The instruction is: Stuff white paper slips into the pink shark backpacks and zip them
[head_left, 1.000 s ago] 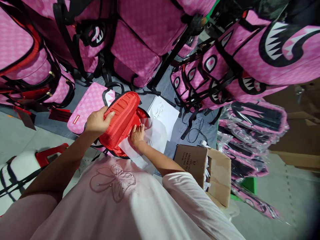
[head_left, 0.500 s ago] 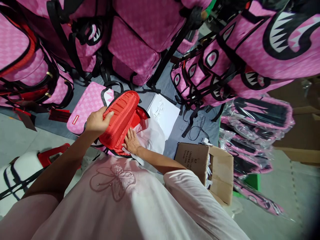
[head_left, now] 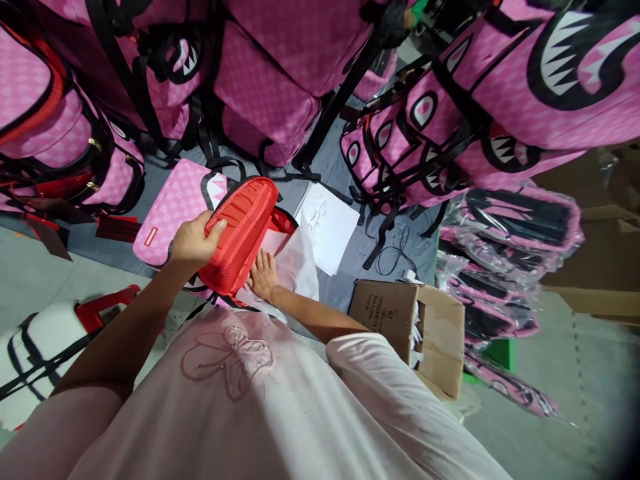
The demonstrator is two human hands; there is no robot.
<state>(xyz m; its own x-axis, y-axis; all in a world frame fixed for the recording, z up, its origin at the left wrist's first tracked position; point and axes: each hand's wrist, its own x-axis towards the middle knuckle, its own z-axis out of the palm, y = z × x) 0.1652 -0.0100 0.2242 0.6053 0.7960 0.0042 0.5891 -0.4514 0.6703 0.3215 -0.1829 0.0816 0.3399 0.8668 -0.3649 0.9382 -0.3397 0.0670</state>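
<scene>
Backpack [head_left: 173, 200] open; left hand [head_left: 193, 241] holds flap [head_left: 243, 223], right hand [head_left: 263, 275] on paper [head_left: 299, 265] inside.

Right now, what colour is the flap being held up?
The flap is red, seen in the head view.

- The open backpack [head_left: 173, 207] is showing matt pink woven cloth, its red back panel [head_left: 240, 233] padded mesh.
- Against the backpack, thin white paper [head_left: 297, 267] is lying crinkled and matt.
- Right of the backpack, the box [head_left: 400, 313] is showing rough cardboard, the plastic wrap [head_left: 515, 227] beyond glinting glossy.
</scene>
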